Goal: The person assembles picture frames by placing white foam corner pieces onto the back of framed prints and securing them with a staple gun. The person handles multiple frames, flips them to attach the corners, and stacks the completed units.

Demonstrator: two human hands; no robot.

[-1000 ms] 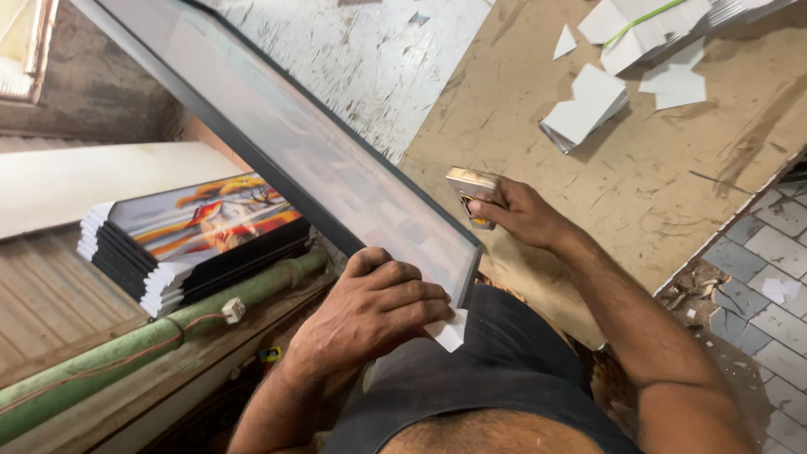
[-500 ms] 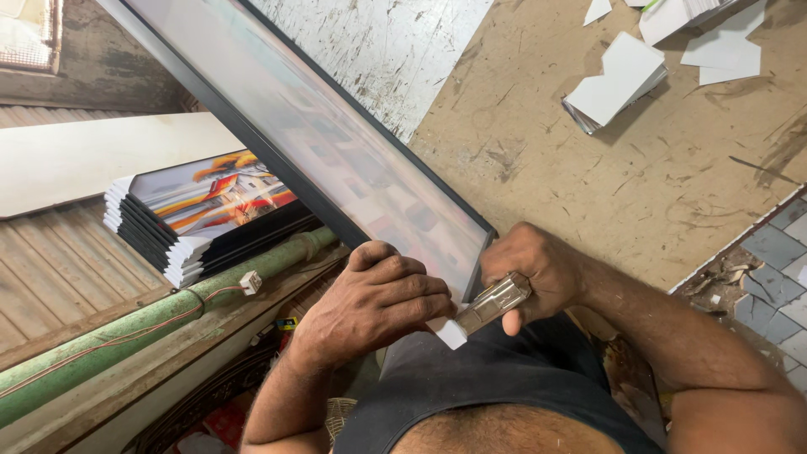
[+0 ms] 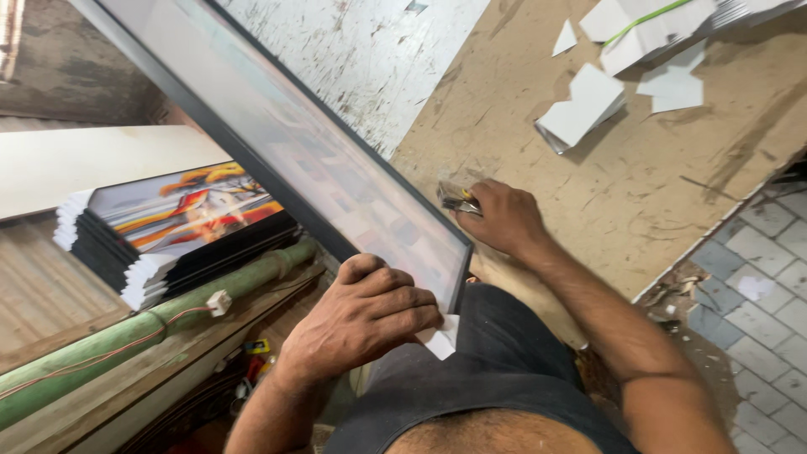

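Observation:
A long black picture frame point(image 3: 277, 160) with a glossy face runs from the upper left down to my lap. My left hand point(image 3: 366, 315) grips its near corner, where a white cardboard corner piece point(image 3: 439, 340) pokes out under my fingers. My right hand point(image 3: 498, 219) rests on the brown board point(image 3: 639, 176) just beyond the frame's right edge, closed around a small tool point(image 3: 456, 198) with a metal tip and a yellow-and-black grip.
A stack of framed colourful pictures point(image 3: 168, 231) with white corner guards lies at left beside a green pipe point(image 3: 143, 332). White cardboard pieces point(image 3: 588, 105) are scattered on the board at top right. Grey paving point(image 3: 748, 277) shows at right.
My right hand has moved from beside my left at the frame's near corner back up onto the board with the tool. My left hand has stayed on the corner.

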